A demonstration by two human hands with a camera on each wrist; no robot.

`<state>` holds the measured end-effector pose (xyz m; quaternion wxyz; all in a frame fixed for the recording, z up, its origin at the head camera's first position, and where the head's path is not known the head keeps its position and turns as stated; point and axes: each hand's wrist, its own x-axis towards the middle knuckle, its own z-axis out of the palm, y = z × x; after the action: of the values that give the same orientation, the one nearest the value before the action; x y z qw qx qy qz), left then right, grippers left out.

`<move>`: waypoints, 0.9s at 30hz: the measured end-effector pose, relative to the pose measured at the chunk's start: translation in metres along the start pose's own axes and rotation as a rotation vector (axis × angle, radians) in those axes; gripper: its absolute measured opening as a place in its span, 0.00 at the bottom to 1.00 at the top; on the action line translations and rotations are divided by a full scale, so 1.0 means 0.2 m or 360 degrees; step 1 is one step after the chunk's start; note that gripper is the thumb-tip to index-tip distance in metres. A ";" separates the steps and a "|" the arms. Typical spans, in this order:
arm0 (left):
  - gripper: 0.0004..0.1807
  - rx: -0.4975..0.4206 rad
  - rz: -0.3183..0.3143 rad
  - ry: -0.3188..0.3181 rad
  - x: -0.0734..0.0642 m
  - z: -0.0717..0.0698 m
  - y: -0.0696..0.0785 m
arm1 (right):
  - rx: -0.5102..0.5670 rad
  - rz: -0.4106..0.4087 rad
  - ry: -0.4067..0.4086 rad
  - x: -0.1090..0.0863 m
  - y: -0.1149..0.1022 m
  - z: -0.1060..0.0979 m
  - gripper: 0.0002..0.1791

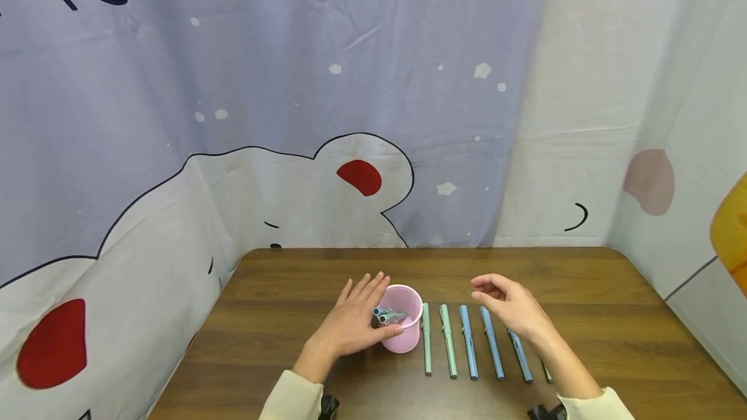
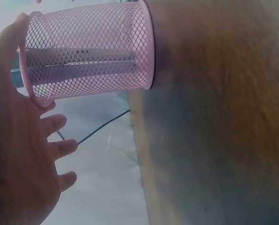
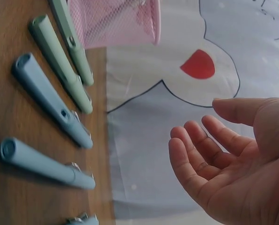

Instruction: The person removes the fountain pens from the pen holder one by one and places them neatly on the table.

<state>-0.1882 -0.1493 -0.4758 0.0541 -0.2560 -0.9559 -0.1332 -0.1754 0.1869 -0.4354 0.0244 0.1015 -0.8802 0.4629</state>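
A pink mesh pen cup [image 1: 404, 343] stands upright on the table, with a few pens [image 1: 390, 317] leaning inside it. My left hand [image 1: 349, 321] rests at the cup's rim, its fingers spread and straight and the thumb across the near side. In the left wrist view, the cup's mouth [image 2: 35, 97] lies between thumb and index finger. My right hand [image 1: 516, 306] hovers over the row of pens, fingers loosely bent, holding nothing. Beneath and left of it lie green pens [image 1: 448, 342] and blue pens [image 1: 469, 343], side by side.
The wooden table [image 1: 280, 284] reaches back to a printed curtain [image 1: 467, 115]. Another green pen [image 1: 547, 372] at the row's right end is partly hidden by my right forearm. The row begins just right of the cup.
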 end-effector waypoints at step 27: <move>0.55 -0.0073 0.0028 0.0061 -0.02 0.00 0.02 | 0.0487 -0.0218 -0.0184 0.01 -0.13 0.30 0.15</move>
<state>-0.1838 -0.1482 -0.4762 0.0677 -0.2631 -0.9491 -0.1594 -0.1700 0.1225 -0.4490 -0.0105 0.1901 -0.7905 0.5822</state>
